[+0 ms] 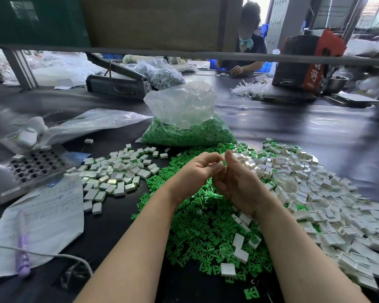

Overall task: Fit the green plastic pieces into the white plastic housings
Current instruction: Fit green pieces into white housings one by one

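My left hand point(197, 171) and my right hand point(239, 182) meet above a heap of loose green plastic pieces point(206, 226). Between their fingertips they pinch a small white housing with a green piece point(223, 163) in it; most of it is hidden by the fingers. A big pile of empty white housings point(315, 193) spreads to the right. To the left lies a group of white housings with green showing at their edges point(118, 173). A clear bag of green pieces point(188, 130) stands behind the heap.
A metal plate with rows of holes point(31, 169) lies at the left, with a handwritten paper sheet point(44, 215), a purple pen point(23, 246) and a grey cable point(53, 255) below it. A person point(247, 47) works across the dark table. A red-black carton point(304, 60) stands at the far right.
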{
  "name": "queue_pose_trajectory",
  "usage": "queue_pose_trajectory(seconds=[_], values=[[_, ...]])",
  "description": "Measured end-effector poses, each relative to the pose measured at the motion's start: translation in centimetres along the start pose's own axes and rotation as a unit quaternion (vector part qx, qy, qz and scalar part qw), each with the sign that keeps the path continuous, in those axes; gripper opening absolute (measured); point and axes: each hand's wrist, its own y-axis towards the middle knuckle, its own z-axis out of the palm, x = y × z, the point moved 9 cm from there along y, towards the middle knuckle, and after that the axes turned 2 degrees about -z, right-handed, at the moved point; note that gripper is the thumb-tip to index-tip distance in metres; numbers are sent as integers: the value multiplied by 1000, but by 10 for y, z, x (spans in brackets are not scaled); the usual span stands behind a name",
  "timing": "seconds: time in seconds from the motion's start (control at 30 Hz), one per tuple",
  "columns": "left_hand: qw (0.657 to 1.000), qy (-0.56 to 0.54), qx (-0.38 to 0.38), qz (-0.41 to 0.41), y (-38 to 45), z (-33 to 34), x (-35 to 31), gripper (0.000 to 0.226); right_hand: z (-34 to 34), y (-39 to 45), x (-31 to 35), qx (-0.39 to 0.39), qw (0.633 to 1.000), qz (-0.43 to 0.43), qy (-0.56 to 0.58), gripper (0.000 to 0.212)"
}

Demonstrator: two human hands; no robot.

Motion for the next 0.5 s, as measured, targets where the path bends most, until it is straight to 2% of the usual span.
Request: queue_pose_trajectory(seconds=[0.17,0.3,0.4,0.5], values=[[997,58,-49,9,3,-17,3,18,-15,3,2,-60,994,-6,-95,60],[994,82,-72,-15,4,-30,11,17,-24,2,16,-104,980,-69,-157,47],[992,105,-63,-21,5,-30,13,16,-21,2,20,-97,962,-98,-236,39],[993,105,-50,-20,5,-27,9,20,-18,2,21,-88,956,-107,-258,29]])
